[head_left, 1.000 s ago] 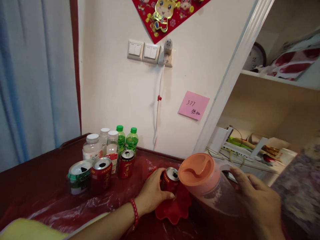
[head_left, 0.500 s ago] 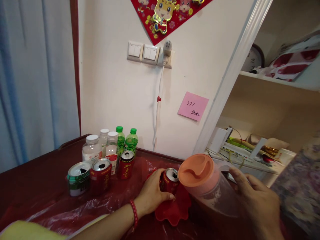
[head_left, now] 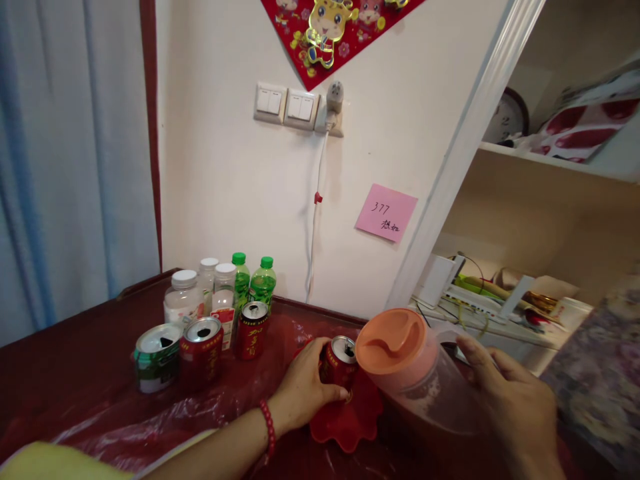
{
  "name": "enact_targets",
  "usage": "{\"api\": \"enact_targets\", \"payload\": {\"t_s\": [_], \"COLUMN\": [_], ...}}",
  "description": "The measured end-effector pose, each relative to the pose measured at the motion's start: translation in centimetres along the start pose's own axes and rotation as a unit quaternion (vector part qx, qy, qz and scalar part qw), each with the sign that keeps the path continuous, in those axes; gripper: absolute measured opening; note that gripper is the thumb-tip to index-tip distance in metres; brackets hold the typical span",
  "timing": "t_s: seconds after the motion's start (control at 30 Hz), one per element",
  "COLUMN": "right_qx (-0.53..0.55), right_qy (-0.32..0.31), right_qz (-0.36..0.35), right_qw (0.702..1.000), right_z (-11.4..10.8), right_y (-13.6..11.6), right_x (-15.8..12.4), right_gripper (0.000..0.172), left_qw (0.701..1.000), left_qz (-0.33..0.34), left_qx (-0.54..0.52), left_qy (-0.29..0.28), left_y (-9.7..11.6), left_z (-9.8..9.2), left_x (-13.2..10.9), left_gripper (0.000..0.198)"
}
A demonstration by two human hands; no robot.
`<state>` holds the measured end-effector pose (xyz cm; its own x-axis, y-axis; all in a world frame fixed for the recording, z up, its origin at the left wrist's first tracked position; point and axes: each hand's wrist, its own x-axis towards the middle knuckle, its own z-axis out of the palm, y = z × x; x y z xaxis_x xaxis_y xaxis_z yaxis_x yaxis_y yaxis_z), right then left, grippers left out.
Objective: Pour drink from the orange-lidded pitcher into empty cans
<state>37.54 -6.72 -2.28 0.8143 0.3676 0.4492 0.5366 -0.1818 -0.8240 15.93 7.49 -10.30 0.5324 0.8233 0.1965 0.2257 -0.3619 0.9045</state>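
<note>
My left hand (head_left: 303,390) is wrapped round an opened red can (head_left: 340,362) that stands on a red scalloped dish (head_left: 350,420) on the dark red table (head_left: 75,393). My right hand (head_left: 515,407) grips the handle of a clear pitcher (head_left: 425,393) with an orange lid (head_left: 390,340). The pitcher holds a reddish liquid and is tilted left, its lid edge just beside the can's open top. A red bead bracelet (head_left: 269,427) circles my left wrist.
Three more opened cans (head_left: 200,350) stand in a row at the left, with white-capped jars (head_left: 184,297) and two green bottles (head_left: 263,280) behind them. Wrinkled plastic film covers the table. A cluttered shelf unit (head_left: 500,300) is at the right, a curtain (head_left: 65,167) at the left.
The pitcher has tipped very slightly further toward the can. Both hands keep their grips and hardly move.
</note>
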Motion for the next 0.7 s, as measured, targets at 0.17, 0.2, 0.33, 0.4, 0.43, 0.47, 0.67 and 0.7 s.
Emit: {"api": "enact_targets", "payload": {"t_s": [0.17,0.2,0.33,0.4,0.43,0.47,0.67,0.7], "right_qx": [-0.010,-0.010,-0.005,-0.003,-0.002,-0.001,0.002,0.001], "right_qy": [-0.002,-0.002,-0.004,-0.004,-0.004,-0.004,-0.005,-0.004], "right_qz": [-0.001,0.001,0.007,0.004,0.004,0.006,0.016,0.014], "right_qw": [1.000,1.000,1.000,1.000,1.000,1.000,1.000,1.000], "right_z": [0.19,0.24,0.41,0.45,0.46,0.46,0.38,0.37], "right_y": [-0.02,0.02,0.27,0.31,0.30,0.27,0.14,0.16], "right_x": [-0.09,-0.10,-0.05,-0.05,-0.06,-0.08,-0.11,-0.08], "right_gripper": [0.056,0.056,0.057,0.057,0.057,0.056,0.056,0.057], "left_qw": [1.000,1.000,1.000,1.000,1.000,1.000,1.000,1.000], "left_qz": [-0.003,-0.003,0.000,-0.001,-0.002,-0.003,-0.007,-0.006], "left_qx": [0.001,0.000,-0.004,-0.002,-0.002,-0.001,-0.005,-0.007], "left_qy": [-0.001,-0.001,0.000,0.001,0.001,0.001,0.003,0.001], "left_y": [-0.13,-0.17,-0.25,-0.18,-0.13,-0.08,-0.04,-0.04], "left_z": [-0.02,-0.02,-0.02,-0.04,-0.06,-0.08,-0.01,0.01], "left_x": [0.08,0.08,0.05,0.03,0.02,0.02,0.00,-0.02], "left_gripper": [0.069,0.069,0.069,0.069,0.069,0.069,0.070,0.070]}}
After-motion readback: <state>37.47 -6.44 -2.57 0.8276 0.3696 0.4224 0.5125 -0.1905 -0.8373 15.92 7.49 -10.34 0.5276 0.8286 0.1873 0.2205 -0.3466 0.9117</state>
